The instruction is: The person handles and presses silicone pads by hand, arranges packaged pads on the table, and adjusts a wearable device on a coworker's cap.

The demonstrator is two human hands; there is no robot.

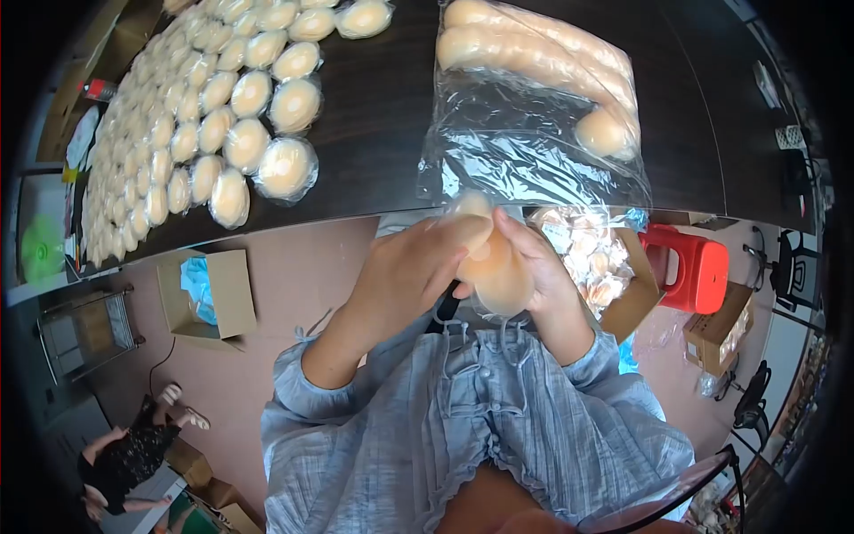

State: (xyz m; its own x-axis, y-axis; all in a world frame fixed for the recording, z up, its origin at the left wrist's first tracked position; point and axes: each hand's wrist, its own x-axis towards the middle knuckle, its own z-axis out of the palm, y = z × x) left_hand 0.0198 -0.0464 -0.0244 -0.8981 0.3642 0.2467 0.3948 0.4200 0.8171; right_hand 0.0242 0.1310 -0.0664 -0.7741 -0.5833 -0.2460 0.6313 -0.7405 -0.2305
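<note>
One smooth, peach-coloured, rounded piece (504, 283) in clear plastic film sits between my left hand (405, 271) and right hand (550, 271), beside the near edge of the dark, flat tabletop (369, 116). My fingers close around it; light, spread pressure should avoid denting it or creasing the film.

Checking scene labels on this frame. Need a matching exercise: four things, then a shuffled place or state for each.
Things:
1. Red container
2. Wrapped rounds
3. Clear bag
4. Held piece

Places or states:
A. Between left hand and right hand
B. Below table level, beside an open carton of shiny packets
C. On the table, peach pieces along its far side
D. Spread in large numbers over the table's left part

Pairs: 1-B, 2-D, 3-C, 4-A
</note>
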